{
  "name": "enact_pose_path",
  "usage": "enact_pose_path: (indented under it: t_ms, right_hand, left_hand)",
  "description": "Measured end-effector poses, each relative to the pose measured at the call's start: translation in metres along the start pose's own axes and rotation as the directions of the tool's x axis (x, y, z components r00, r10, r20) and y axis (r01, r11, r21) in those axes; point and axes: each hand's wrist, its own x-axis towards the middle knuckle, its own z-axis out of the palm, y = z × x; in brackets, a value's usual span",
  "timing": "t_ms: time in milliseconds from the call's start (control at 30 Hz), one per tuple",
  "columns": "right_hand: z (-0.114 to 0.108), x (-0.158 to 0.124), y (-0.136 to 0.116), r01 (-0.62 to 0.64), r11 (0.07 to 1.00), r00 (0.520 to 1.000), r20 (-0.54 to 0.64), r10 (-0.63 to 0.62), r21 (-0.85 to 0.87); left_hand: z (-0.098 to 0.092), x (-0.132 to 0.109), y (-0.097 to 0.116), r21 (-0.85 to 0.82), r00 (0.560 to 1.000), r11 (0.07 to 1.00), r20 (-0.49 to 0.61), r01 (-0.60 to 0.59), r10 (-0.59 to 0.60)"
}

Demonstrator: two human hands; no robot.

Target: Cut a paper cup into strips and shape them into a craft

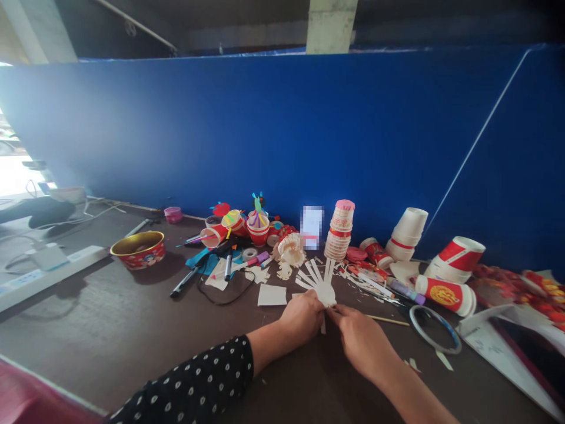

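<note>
A white paper cutout (pixel 325 292), with a round middle and long strips fanning out, is between my hands in the centre of the table. It looks like a paper cup cut into strips. My left hand (pixel 302 318) closes on its near left edge with bent fingers. Against its near edge, my right hand (pixel 359 334) presses thumb and fingers together. One strip hangs down between the hands. A white paper square (pixel 272 295) lies left of my left hand, and a thin wooden stick (pixel 388 320) is beyond my right hand. My fingertips are partly hidden.
Stacked paper cups (pixel 339 232) stand at the back, and red-and-white cups (pixel 445 294) lie at right near a roll of tape (pixel 435 330). Markers (pixel 189 280), a gold-rimmed bowl (pixel 138 250) and a power strip (pixel 53 277) are at left. A blue partition (pixel 265 129) rises behind.
</note>
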Motion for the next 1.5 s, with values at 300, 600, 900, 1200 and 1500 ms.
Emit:
enact_pose_path:
  t_ms: [300, 600, 900, 1200, 1500]
  right_hand:
    - [0.003, 0.002, -0.007, -0.02, 0.987, 0.999, 0.035, 0.026, -0.162]
    - [0.005, -0.002, -0.006, -0.067, 0.983, 0.997, -0.045, 0.06, -0.169]
    - [0.009, -0.003, -0.003, -0.045, 0.99, 0.997, -0.069, 0.036, -0.131]
    - [0.007, -0.003, -0.002, -0.039, 0.991, 0.999, -0.029, 0.035, -0.127]
    - [0.006, -0.001, 0.004, -0.018, 1.0, 0.999, -0.03, 0.018, -0.014]
  left_hand:
    - [0.0, 0.001, 0.002, 0.03, 0.997, 0.997, 0.044, 0.065, -0.066]
    - [0.001, 0.001, 0.002, 0.123, 0.981, 0.984, 0.131, 0.126, -0.142]
    - [0.007, 0.001, -0.001, 0.117, 0.987, 0.989, 0.115, 0.096, -0.11]
    - [0.011, 0.004, -0.004, 0.174, 0.987, 0.984, 0.142, 0.047, -0.073]
    - [0.007, 0.007, -0.003, 0.19, 0.987, 0.98, 0.141, 0.053, -0.081]
